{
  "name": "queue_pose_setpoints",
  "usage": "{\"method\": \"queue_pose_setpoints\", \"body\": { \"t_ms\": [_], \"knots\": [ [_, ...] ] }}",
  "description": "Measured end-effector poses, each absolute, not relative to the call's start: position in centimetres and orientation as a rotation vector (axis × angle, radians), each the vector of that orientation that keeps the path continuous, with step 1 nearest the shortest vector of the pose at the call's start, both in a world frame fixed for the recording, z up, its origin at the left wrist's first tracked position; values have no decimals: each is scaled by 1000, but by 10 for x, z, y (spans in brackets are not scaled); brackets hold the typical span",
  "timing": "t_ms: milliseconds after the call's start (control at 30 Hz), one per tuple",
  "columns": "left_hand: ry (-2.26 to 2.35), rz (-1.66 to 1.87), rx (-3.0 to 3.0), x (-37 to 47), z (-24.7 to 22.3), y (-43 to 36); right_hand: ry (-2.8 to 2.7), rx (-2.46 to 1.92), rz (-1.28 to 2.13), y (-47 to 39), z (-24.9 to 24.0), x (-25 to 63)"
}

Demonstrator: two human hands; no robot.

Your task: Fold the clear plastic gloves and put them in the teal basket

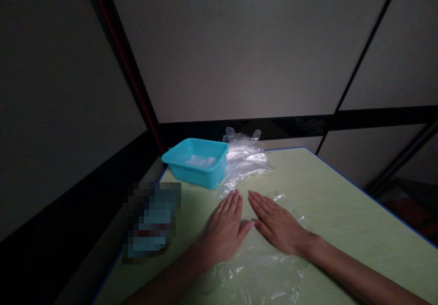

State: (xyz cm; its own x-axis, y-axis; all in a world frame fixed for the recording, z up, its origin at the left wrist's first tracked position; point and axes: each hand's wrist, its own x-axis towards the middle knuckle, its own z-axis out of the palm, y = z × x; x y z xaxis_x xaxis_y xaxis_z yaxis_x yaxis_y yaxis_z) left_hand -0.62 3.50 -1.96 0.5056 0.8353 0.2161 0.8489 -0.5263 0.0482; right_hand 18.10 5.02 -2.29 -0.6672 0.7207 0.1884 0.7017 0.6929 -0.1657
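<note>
The fingers (233, 204) of the left hand (223, 230) lie flat and together, thumb spread; those of the right hand (281, 225) lie likewise, the thumb tips nearly meeting. A clear plastic film (273, 277) lies under the hands on the counter (345, 214), spreading toward six o'clock. At twelve o'clock sits a crinkled clear plastic pile (245, 155); at eleven, beside it, a blue tub (196, 174); at nine, a pixelated object (153, 223).

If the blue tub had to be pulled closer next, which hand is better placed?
The left hand, I'd judge: it lies flat, with its fingertips nearer the blue tub. The right hand, also flat, lies farther from it, so it would probably need a longer reach.
</note>
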Motion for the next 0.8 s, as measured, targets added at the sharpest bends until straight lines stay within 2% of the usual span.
{"method": "queue_pose_setpoints", "body": {
  "t_ms": [233, 500, 667, 800],
  "knots": [
    [-1507, -243, -2707, -6, -16, 37, -2603, -1345, -13, 60, -32, 228],
    [-1450, -231, -2761, -8, -2, 46, -2533, -1450, -91, 61, -38, 232],
    [-1594, -415, -2608, 4, 16, 1, -2453, -1526, 14, 51, -22, 221],
    [-1771, -461, -2564, 20, 5, -53, -2507, -1275, 188, 23, -2, 184]
  ]
}}
